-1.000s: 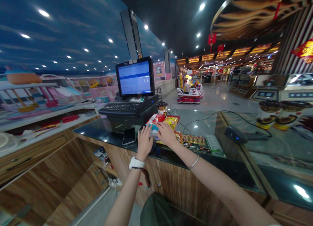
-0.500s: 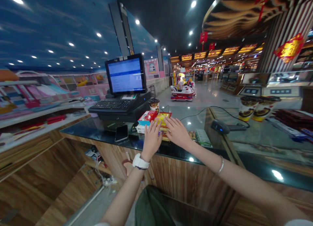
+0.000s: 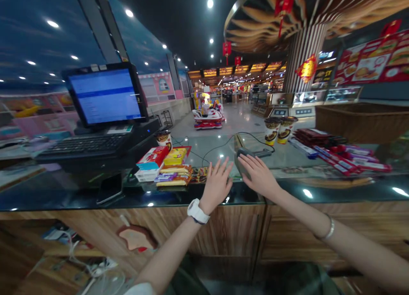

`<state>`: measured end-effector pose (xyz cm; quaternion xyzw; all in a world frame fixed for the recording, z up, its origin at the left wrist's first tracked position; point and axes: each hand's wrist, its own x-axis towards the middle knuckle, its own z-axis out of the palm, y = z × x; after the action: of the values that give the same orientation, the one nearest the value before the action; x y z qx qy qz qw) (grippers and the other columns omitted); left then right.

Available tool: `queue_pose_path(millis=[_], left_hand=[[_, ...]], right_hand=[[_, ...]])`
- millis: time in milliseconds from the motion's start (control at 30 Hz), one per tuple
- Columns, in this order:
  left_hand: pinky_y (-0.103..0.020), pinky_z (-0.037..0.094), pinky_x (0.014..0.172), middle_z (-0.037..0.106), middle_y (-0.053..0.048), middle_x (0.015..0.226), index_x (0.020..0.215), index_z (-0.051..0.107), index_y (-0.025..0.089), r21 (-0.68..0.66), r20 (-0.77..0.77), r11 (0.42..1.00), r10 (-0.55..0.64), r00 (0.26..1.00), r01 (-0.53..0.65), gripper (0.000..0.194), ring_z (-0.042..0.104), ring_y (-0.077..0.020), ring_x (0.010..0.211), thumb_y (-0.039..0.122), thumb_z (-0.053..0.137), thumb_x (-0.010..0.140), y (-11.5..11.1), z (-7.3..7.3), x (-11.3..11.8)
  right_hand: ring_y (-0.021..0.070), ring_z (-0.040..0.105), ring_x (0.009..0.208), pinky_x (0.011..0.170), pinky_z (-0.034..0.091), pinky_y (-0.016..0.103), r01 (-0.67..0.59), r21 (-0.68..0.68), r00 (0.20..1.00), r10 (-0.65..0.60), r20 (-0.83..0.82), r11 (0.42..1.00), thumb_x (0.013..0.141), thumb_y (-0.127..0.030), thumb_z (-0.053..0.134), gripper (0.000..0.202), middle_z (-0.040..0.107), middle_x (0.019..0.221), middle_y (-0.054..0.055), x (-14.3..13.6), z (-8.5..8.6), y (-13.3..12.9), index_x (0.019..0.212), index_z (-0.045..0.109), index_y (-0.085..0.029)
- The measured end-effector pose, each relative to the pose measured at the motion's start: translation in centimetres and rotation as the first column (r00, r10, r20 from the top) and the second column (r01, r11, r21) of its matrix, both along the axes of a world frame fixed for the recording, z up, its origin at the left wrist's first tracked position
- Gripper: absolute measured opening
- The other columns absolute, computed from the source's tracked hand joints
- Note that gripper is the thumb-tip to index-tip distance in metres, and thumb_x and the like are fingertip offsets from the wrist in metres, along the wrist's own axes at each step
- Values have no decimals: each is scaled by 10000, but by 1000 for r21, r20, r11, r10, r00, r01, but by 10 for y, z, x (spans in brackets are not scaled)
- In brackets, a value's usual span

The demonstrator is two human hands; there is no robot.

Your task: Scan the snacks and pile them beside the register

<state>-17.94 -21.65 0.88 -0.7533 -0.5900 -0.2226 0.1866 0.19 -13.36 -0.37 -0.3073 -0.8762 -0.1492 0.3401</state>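
Note:
My left hand (image 3: 217,185), with a white watch (image 3: 198,210) on its wrist, hovers over the dark counter edge, fingers spread and nothing in them. Just right of it, my right hand (image 3: 260,178) stretches out flat over the black barcode scanner (image 3: 243,153), partly covering it; whether it touches I cannot tell. Left of my hands, snack packs (image 3: 174,176) lie beside a red and white box (image 3: 154,158) and a yellow packet (image 3: 175,156). Flat packets (image 3: 200,175) lie partly behind my left fingers.
A monitor (image 3: 104,97) and keyboard (image 3: 83,142) stand at left, a phone (image 3: 110,187) in front. One cup (image 3: 163,138) is behind the boxes; two cups (image 3: 272,131) stand at right, near piled wrapped snacks (image 3: 338,154). The scanner's cable (image 3: 220,147) crosses the glass.
The view has turned right. Both hands have left the snack packs and moved right along the counter, the right one now over the scanner. The fingers stay spread.

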Motion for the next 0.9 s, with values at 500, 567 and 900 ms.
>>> queue_pose_path(millis=[500, 567, 900], left_hand=[[-547, 157, 1234, 329, -68, 1604, 1458, 435, 181, -54, -270, 933, -356, 895, 355, 509, 252, -281, 1496, 278, 458, 958, 77, 10, 120], [-544, 158, 1234, 340, -76, 1598, 1453, 442, 182, -62, -299, 919, -390, 871, 390, 512, 263, -274, 1493, 281, 475, 952, 87, 11, 135], [-547, 198, 1232, 390, -65, 1573, 1421, 486, 177, -74, -399, 873, -469, 788, 482, 483, 334, -272, 1461, 283, 466, 951, 139, 2, 196]], right_hand=[[275, 452, 1370, 1151, 324, 481, 323, 45, 946, -323, -16, 945, 917, -258, 449, 541, 490, 1497, 121, 137, -10, 43, 1443, 463, -131], [281, 464, 1358, 1141, 330, 484, 366, 48, 931, -365, -33, 929, 916, -263, 454, 535, 501, 1486, 131, 153, -12, 50, 1432, 474, -122], [292, 471, 1338, 1130, 321, 494, 528, 33, 847, -523, -93, 849, 888, -264, 487, 570, 519, 1469, 139, 219, -26, 81, 1442, 451, -133]])
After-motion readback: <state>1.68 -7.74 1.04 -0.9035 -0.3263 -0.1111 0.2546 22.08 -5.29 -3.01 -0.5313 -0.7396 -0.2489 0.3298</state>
